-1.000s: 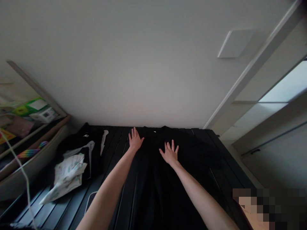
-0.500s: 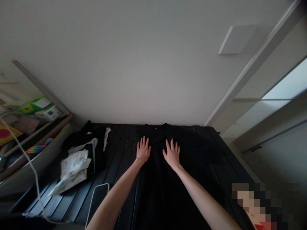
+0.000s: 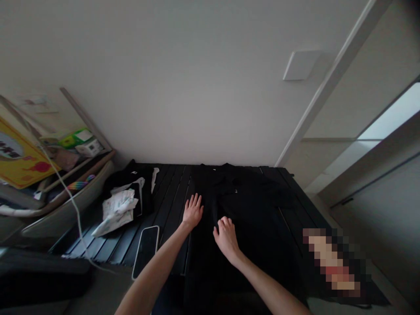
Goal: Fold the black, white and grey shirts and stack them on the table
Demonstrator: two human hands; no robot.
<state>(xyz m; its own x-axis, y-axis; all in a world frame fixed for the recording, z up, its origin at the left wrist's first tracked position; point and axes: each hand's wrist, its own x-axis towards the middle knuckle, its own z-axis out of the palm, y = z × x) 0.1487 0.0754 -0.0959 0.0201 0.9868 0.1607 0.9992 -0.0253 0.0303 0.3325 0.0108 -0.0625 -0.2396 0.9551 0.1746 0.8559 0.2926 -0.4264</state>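
Note:
A long black garment [image 3: 243,218] lies spread flat on a dark slatted surface [image 3: 173,205], its collar at the far end by the wall. My left hand [image 3: 193,212] rests with fingers apart on the garment's left edge. My right hand [image 3: 225,238] sits on the middle of the cloth, its fingers curled together. Against the dark fabric I cannot tell if they pinch any of it. Folds in the black cloth are hard to make out.
A smartphone [image 3: 146,251] lies left of my left forearm. Beyond it are a black garment with white trim [image 3: 131,188] and a crumpled white printed bag [image 3: 118,212]. A white cable [image 3: 74,205] hangs at left, near a shelf with a yellow sign [image 3: 22,153]. Pixelated patch at lower right [image 3: 331,262].
My right hand has drawn toward me and its fingers have curled. My left hand has moved slightly toward me. The view has shifted, bringing the phone and the left shelf further into sight.

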